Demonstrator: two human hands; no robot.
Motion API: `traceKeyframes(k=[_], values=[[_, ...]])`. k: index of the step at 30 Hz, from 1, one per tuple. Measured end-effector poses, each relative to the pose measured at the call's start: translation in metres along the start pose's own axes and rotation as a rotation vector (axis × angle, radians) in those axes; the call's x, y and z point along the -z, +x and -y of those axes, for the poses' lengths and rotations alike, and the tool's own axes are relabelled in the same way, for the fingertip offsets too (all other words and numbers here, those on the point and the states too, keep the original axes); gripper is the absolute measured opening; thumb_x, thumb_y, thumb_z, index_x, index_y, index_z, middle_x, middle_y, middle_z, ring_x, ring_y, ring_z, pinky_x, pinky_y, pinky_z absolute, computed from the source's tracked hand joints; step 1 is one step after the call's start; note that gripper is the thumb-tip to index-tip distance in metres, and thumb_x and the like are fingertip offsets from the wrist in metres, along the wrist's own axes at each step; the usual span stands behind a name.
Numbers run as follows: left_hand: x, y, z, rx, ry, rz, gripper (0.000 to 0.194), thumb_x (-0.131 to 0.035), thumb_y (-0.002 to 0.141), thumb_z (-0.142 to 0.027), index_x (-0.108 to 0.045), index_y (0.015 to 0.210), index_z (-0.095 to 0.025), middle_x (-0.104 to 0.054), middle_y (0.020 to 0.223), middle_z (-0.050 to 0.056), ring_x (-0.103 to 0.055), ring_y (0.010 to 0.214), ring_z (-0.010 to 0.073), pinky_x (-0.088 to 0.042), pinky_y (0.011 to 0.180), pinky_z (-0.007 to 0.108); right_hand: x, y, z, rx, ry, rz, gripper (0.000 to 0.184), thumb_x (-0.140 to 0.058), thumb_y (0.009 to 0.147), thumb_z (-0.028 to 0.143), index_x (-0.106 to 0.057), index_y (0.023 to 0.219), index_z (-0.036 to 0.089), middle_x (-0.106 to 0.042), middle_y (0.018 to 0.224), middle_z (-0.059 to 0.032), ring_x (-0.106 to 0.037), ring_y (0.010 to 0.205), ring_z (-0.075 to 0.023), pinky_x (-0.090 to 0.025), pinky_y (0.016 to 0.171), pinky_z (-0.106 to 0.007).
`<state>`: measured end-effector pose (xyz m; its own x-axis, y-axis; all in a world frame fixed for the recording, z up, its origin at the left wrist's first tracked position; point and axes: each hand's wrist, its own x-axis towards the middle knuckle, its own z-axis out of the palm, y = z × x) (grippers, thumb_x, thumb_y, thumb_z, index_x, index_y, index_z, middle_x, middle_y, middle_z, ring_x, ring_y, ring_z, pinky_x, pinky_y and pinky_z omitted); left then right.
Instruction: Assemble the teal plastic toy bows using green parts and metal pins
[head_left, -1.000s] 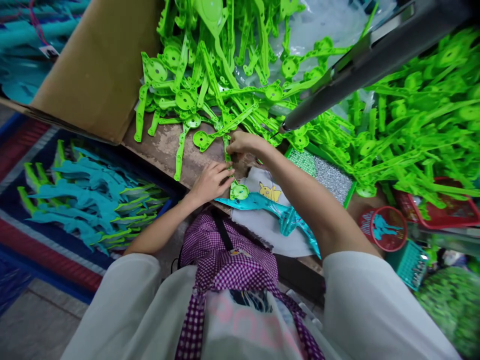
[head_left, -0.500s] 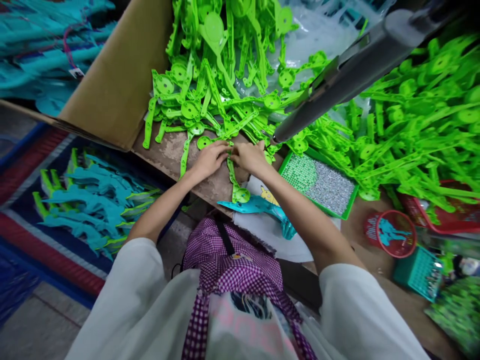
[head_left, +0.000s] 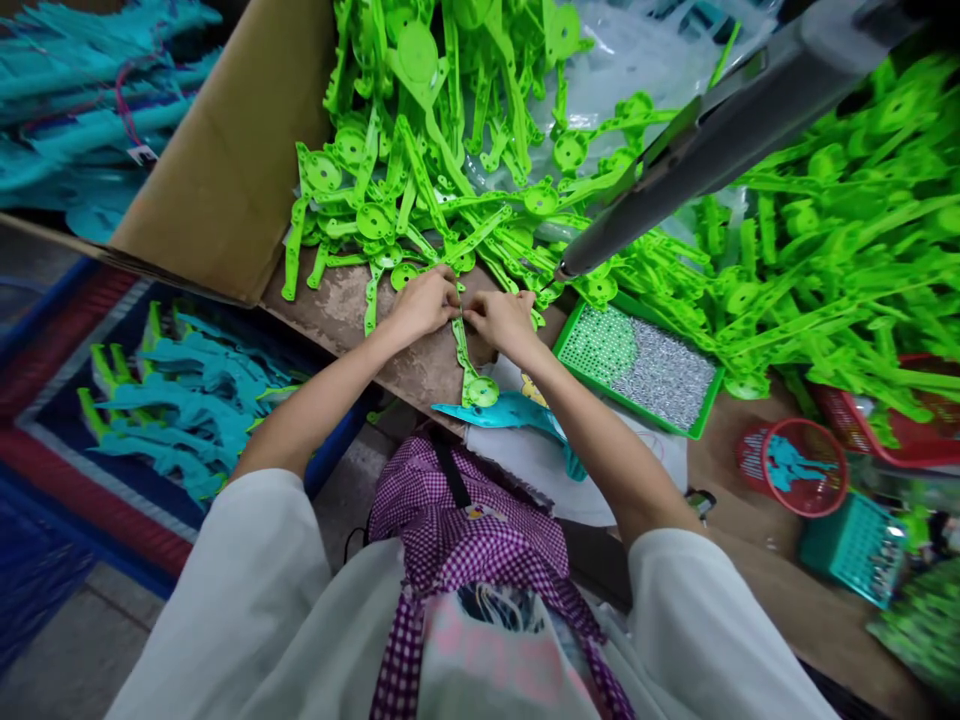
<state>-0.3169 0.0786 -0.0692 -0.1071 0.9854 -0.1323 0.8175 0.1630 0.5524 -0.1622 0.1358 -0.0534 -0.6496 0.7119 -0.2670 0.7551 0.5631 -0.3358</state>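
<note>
A long green plastic part [head_left: 462,345] with a round disc at its near end lies over a teal plastic piece [head_left: 502,408] at the table's front edge. My left hand [head_left: 426,302] is closed at the far end of the green part, thumb and fingers pinching it. Facing it, my right hand [head_left: 501,318] also has its fingertips pinched together beside that end. What the right fingertips hold is too small to make out. A grey power screwdriver [head_left: 675,170] hangs at a slant, its tip just beyond my right hand.
Green parts [head_left: 420,190] lie heaped along the back. A green tray [head_left: 637,365] of small metal pieces stands right, near a red basket [head_left: 806,470] and a teal basket [head_left: 851,545]. A cardboard sheet [head_left: 217,150] rises left, above a crate [head_left: 97,480] of joined teal and green pieces.
My hands have drawn slightly apart at the green part's far end, and the fingertips show more clearly. The view has shifted a little; the green part and teal piece lie much as before.
</note>
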Motion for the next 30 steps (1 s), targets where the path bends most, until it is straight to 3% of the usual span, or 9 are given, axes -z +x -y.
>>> traceKeyframes(k=[10,14,22,26,30], values=[[-0.007,0.001,0.005,0.004,-0.043,-0.01,0.007,-0.072,0.079,-0.018,-0.075,0.085,-0.019,-0.065,0.128,0.007,-0.067,0.107,0.0258,-0.053,0.095,0.039,-0.019,-0.024,0.001,-0.02,0.214,-0.189,0.026,-0.05,0.099,0.033,-0.073,0.097,0.02,-0.078,0.1,-0.0089,-0.065,0.097,-0.0268,-0.026,0.091,-0.042],[-0.008,0.002,0.01,-0.013,-0.056,-0.002,0.005,-0.074,0.078,-0.022,-0.075,0.083,-0.02,-0.066,0.128,0.006,-0.066,0.109,0.0263,-0.053,0.099,0.041,-0.029,-0.033,0.008,0.034,0.198,-0.164,0.028,-0.046,0.101,0.029,-0.072,0.102,0.021,-0.077,0.105,-0.0094,-0.064,0.101,-0.0272,-0.026,0.091,-0.043],[-0.007,0.001,0.01,-0.019,-0.063,-0.012,0.007,-0.074,0.08,-0.02,-0.079,0.085,-0.02,-0.067,0.126,0.007,-0.068,0.106,0.0264,-0.053,0.099,0.043,-0.031,-0.045,0.019,0.273,-0.181,-0.027,0.044,-0.026,0.1,0.009,-0.067,0.113,0.019,-0.07,0.114,-0.0149,-0.054,0.115,-0.03,-0.024,0.108,-0.052],[-0.007,-0.001,0.014,-0.062,-0.071,-0.017,0.01,-0.074,0.083,-0.023,-0.08,0.09,-0.02,-0.068,0.127,0.007,-0.068,0.105,0.0228,-0.053,0.099,0.037,-0.025,-0.055,0.02,0.292,-0.204,-0.006,0.05,-0.024,0.098,0.007,-0.065,0.123,0.017,-0.067,0.12,-0.0176,-0.052,0.122,-0.0329,-0.024,0.111,-0.058],[-0.009,-0.004,0.014,-0.035,-0.056,-0.028,0.013,-0.076,0.083,-0.024,-0.08,0.094,-0.021,-0.067,0.131,0.006,-0.067,0.108,0.0229,-0.051,0.1,0.036,-0.028,-0.065,0.011,0.295,-0.161,-0.027,0.054,-0.026,0.097,0.006,-0.058,0.139,0.018,-0.058,0.142,-0.0182,-0.042,0.14,-0.0334,-0.022,0.114,-0.061]])
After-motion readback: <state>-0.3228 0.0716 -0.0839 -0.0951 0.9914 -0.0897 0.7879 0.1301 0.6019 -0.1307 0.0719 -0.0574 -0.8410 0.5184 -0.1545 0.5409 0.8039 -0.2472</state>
